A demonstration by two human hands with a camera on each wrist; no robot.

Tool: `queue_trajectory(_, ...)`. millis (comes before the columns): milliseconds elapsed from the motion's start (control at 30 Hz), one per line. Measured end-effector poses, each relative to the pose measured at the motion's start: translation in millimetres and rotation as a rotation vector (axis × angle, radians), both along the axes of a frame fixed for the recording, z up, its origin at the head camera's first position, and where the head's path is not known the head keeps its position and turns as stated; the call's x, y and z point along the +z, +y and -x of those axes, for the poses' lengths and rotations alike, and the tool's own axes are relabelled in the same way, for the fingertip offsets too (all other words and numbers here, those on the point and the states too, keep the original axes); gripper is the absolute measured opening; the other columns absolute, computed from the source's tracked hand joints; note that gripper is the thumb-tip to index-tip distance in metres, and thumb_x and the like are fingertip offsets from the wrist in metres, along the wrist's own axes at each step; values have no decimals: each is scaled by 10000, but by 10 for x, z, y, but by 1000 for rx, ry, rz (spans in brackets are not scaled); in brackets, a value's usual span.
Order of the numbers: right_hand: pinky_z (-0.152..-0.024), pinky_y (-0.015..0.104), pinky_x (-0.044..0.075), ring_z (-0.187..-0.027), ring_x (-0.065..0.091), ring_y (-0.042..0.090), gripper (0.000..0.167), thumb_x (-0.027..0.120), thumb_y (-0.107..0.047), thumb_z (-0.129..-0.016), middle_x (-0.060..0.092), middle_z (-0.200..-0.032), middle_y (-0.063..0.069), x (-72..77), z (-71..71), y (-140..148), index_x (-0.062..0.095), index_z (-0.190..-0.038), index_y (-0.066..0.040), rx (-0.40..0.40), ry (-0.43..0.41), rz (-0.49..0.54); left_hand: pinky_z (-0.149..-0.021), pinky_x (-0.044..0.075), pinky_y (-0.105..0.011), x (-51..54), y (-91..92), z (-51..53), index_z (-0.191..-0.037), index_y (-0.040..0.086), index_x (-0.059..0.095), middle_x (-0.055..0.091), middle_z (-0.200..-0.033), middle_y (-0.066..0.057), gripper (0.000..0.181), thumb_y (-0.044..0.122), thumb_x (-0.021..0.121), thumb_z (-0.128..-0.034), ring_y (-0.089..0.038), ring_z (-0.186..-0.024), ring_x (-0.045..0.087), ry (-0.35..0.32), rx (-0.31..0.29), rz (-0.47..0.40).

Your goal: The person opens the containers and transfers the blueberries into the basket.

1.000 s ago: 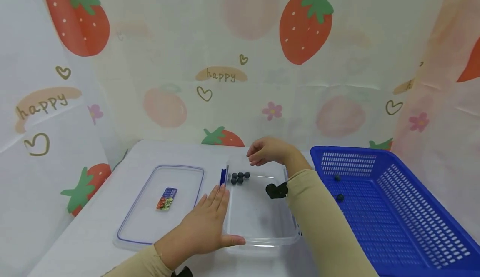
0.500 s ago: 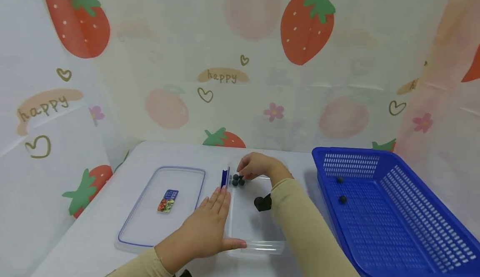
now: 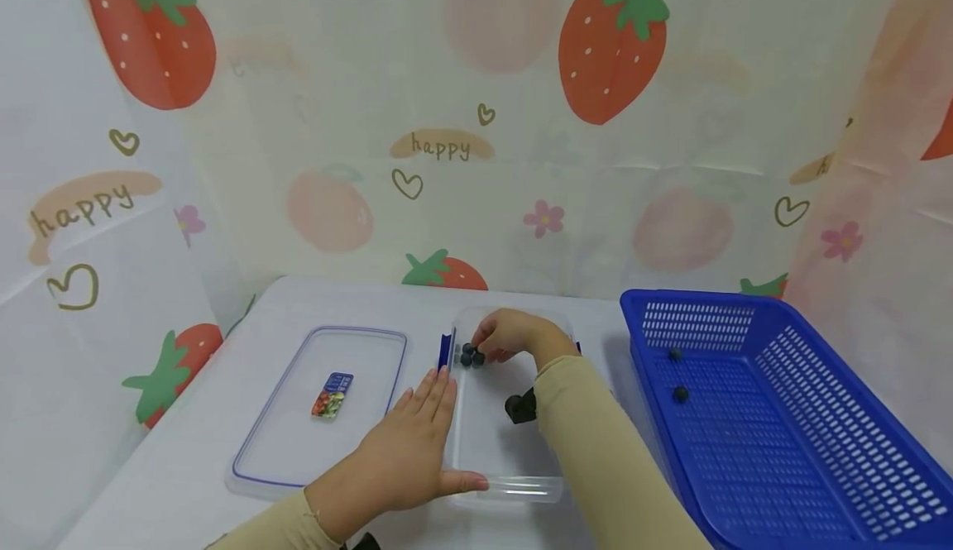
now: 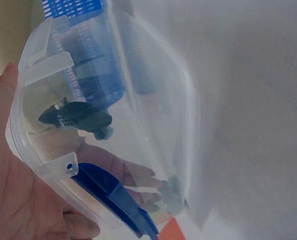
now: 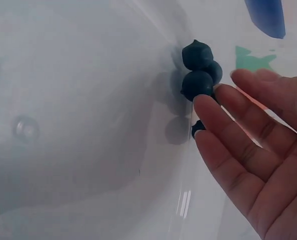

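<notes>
Through the head view, my left hand (image 3: 405, 442) lies with straight fingers along the left side of a clear box (image 3: 514, 490); its thumb reaches the near rim. The left wrist view shows this hand (image 4: 23, 195) against the box wall (image 4: 158, 105). My right hand (image 3: 514, 335) is inside the box at its far left, beside several dark berries (image 3: 467, 360). Seen from the right wrist, a small berry (image 5: 197, 128) sits between two fingertips of my right hand (image 5: 258, 150), partly hidden. Other berries (image 5: 196, 86) cluster just above it, beside the fingers.
Left of the box lies a clear lid (image 3: 279, 442) with a blue edge and a colourful label (image 3: 332, 395). A blue basket (image 3: 752, 451) stands on the right, holding two dark berries (image 3: 681, 394). Behind the table hangs a strawberry-print cloth (image 3: 335, 78).
My right hand has come down and left from above the box's far part to the berries, then stayed there over the last half second. My left hand holds its place.
</notes>
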State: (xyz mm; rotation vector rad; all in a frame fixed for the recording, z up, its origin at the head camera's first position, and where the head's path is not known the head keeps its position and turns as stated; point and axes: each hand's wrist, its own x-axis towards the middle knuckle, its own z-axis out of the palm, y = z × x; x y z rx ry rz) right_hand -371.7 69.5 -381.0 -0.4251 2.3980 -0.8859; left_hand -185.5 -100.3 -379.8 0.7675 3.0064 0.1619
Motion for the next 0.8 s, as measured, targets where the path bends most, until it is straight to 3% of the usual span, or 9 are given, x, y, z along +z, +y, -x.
queue_trajectory(400,-767,269,514,-828,619,181,161,604,-101,-874,671,-884,59,-35,-8,-20,682,-999,-36,-5,-6,-62,-1079,194,-479,24,2,-12,-1443,-24,158,97,-1508,-185,1176,867,255,-681,-286,-1391,44,-24,9,1)
queue_trajectory(800,-779,297,512,-805,625,183,176,587,-79,-878,665,-925,65,-92,-25,-47,677,-1028,-59,-3,-72,-73,-1073,211,-479,29,-1,-18,-1440,-29,164,99,-1507,-190,1188,874,232,-671,-292,-1390,59,-29,6,-6)
